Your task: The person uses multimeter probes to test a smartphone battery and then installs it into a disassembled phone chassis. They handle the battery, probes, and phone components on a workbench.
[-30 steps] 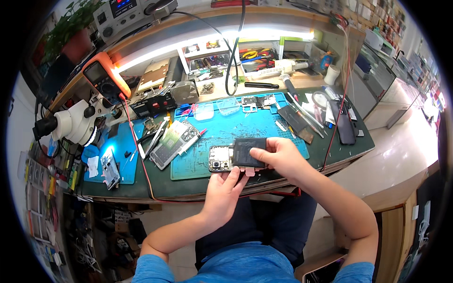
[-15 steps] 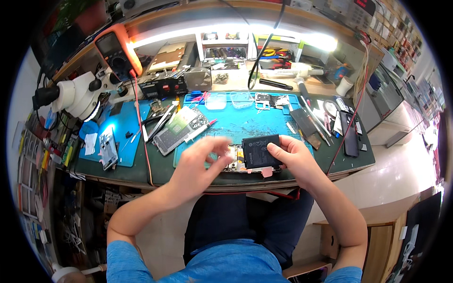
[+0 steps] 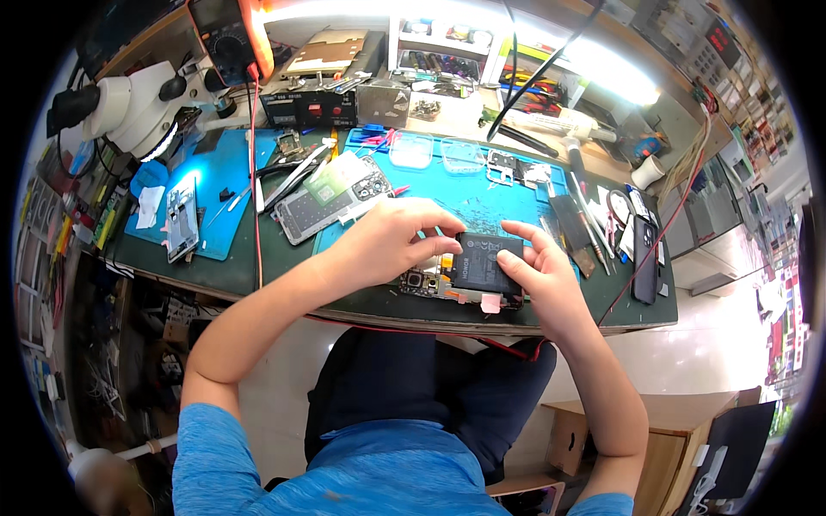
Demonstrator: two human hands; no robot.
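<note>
A flat black phone battery point(image 3: 483, 262) lies over the opened phone point(image 3: 419, 281), whose bare circuit board and camera part show at the left end. A small pink tab point(image 3: 490, 303) sticks out at the near edge. My right hand point(image 3: 551, 279) grips the battery's right side, thumb on top and some fingers hidden beneath. Thumb and fingertips of my left hand point(image 3: 396, 239) are pinched at the battery's upper left corner. Whether the battery rests on the phone or is held just above it, I cannot tell.
A phone frame point(image 3: 331, 198) lies left on the blue mat point(image 3: 447, 206), with clear trays point(image 3: 411, 151) behind. Another phone part point(image 3: 181, 222) sits under the microscope point(image 3: 138, 107). A dark phone point(image 3: 644, 258) and tweezers stand right. A red cable point(image 3: 255, 189) crosses the bench.
My left hand has moved in to the battery's corner, its fingers closing. The battery has tilted and turned slightly in my right hand. The whole view has shifted as my head moved.
</note>
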